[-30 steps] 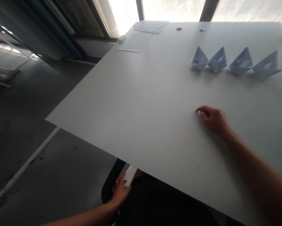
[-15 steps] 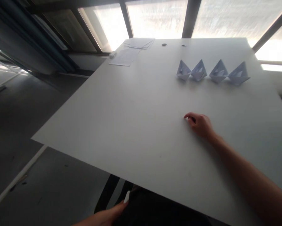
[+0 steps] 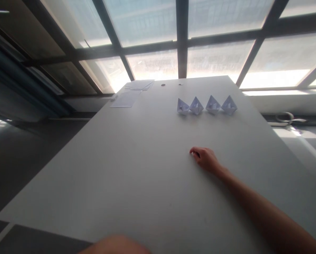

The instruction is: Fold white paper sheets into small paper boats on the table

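Observation:
My right hand (image 3: 204, 158) rests on the white table (image 3: 136, 169), its fingers curled in and nothing visible in them. Several folded white paper boats stand in a row beyond it. Among them are the leftmost paper boat (image 3: 183, 107) and the rightmost paper boat (image 3: 229, 106). Only a blurred, rounded part of my left hand or arm (image 3: 117, 246) shows at the bottom edge. Its fingers are hidden, so whether it holds anything cannot be seen.
Flat sheets of white paper (image 3: 124, 99) lie at the table's far left, with a small crumpled white piece (image 3: 114, 96) beside them. Two small round fittings sit near the far edge. Large framed windows (image 3: 158, 65) stand behind, and a dark curtain (image 3: 20, 81) hangs at left.
The view has tilted up and shifted, showing more window. My left hand, lower down before with a white thing at its fingertips, is now mostly out of frame. My right hand stays resting, curled.

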`<state>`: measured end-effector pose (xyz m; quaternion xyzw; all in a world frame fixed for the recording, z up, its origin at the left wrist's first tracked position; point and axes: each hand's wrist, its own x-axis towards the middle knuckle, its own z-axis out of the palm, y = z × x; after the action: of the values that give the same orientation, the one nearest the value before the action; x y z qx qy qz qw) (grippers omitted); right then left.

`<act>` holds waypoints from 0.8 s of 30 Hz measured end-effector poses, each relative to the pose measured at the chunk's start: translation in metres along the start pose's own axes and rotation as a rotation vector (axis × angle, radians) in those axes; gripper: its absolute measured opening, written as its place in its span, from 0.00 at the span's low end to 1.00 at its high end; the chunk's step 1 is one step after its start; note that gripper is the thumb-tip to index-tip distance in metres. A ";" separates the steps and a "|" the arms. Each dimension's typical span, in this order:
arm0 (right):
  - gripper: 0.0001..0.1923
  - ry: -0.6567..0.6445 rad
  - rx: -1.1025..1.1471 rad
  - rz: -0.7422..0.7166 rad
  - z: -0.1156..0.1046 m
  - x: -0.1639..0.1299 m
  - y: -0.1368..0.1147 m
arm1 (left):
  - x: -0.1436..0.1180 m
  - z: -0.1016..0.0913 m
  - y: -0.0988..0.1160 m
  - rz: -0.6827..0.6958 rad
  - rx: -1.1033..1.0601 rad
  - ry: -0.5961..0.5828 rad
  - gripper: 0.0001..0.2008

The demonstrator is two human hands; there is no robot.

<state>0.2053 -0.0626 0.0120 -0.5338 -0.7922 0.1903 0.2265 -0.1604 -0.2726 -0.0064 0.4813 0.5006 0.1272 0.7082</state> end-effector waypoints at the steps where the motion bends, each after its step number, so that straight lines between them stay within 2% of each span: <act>1: 0.14 0.000 0.003 -0.003 0.000 0.001 0.000 | 0.013 -0.014 0.036 -0.017 0.103 -0.127 0.21; 3: 0.14 -0.004 0.003 -0.009 0.001 0.002 -0.001 | 0.056 -0.035 0.116 0.032 0.306 -0.280 0.23; 4: 0.14 -0.008 -0.001 -0.010 0.001 0.002 -0.001 | 0.085 -0.040 0.155 0.117 0.379 -0.251 0.22; 6: 0.14 -0.014 -0.012 -0.012 0.001 0.004 -0.002 | 0.152 -0.045 0.221 0.393 0.495 0.002 0.20; 7: 0.14 -0.016 -0.016 -0.012 0.001 0.004 -0.002 | 0.187 -0.046 0.244 0.516 0.541 0.208 0.21; 8: 0.14 -0.018 -0.017 -0.012 0.001 0.004 -0.002 | 0.220 -0.046 0.261 0.568 0.589 0.427 0.22; 9: 0.14 -0.018 -0.015 -0.012 0.001 0.004 -0.003 | 0.249 -0.046 0.273 0.557 0.636 0.624 0.23; 12: 0.14 -0.018 0.009 -0.016 0.002 0.005 -0.004 | 0.312 -0.049 0.290 0.523 0.649 0.782 0.28; 16: 0.14 -0.021 0.028 -0.034 0.004 0.007 -0.003 | 0.352 -0.057 0.305 0.452 0.629 0.889 0.24; 20: 0.14 -0.003 0.074 -0.045 0.007 0.007 0.000 | 0.360 -0.066 0.311 0.427 0.588 0.939 0.15; 24: 0.14 0.048 0.254 0.023 0.011 0.013 0.007 | 0.334 -0.074 0.289 0.490 0.531 0.963 0.19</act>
<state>0.2001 -0.0489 0.0016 -0.5143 -0.7498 0.2788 0.3092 0.0210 0.1352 0.0288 0.6312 0.6544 0.3609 0.2074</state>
